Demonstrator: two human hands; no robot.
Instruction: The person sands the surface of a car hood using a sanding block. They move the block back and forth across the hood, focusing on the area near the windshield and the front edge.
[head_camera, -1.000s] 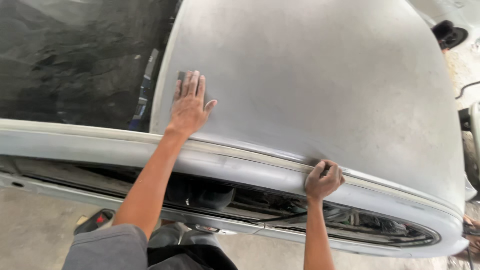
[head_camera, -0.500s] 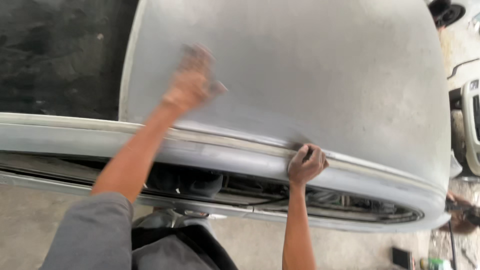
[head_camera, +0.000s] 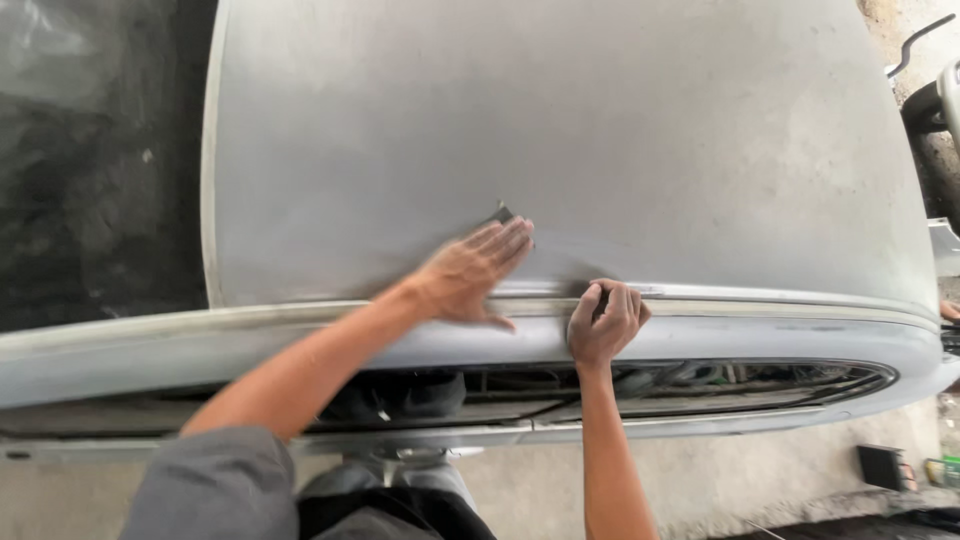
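Sandpaper (head_camera: 503, 214), a dark corner poking out toward the far upper left, lies pinned under our flat, spread-fingered left hand (head_camera: 468, 274) on the grey hood (head_camera: 560, 130), its long axis hidden, while our right hand (head_camera: 604, 322) curls clenched over the hood's front edge above the bumper (head_camera: 780, 340).

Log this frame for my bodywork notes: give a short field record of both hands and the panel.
surface: grey sanded car hood, matte
left hand: left hand flat on the hood, blurred, a small dark sanding pad showing at its fingertips
right hand: right hand curled over the hood's front edge, grip closed on the seam
below: grey bumper with open grille slot
floor: concrete floor
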